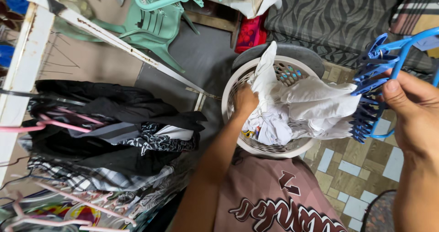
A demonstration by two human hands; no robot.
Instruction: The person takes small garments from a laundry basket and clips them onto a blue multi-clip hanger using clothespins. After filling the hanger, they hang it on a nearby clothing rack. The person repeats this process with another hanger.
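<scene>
Head view: the person looked down over a brown printed shirt (274,200) at a basket of washing.
Left hand: the left hand (244,101) was down inside the white laundry basket (274,147), fingers closed on the white cloth (292,108) heaped there.
Right hand: the right hand (414,115) was wrapped tight around the frame of a blue clip hanger (377,83), held up beside the basket.
Cloth: one white piece ran from the left grip across to the blue clips and touched them; whether a clip had bitten on it could not be told.
Progress: judging by the heap, most white pieces lay unpegged in the basket, and few if any hung from the clips.
Left of the grip: dark and patterned clothes (114,126) on pink hangers (64,124) crowded a white rack (27,53), close by the left forearm.
Beyond the grip: a green plastic chair (153,28) and a striped grey sofa (329,12).
Below: tiled floor (352,168).
</scene>
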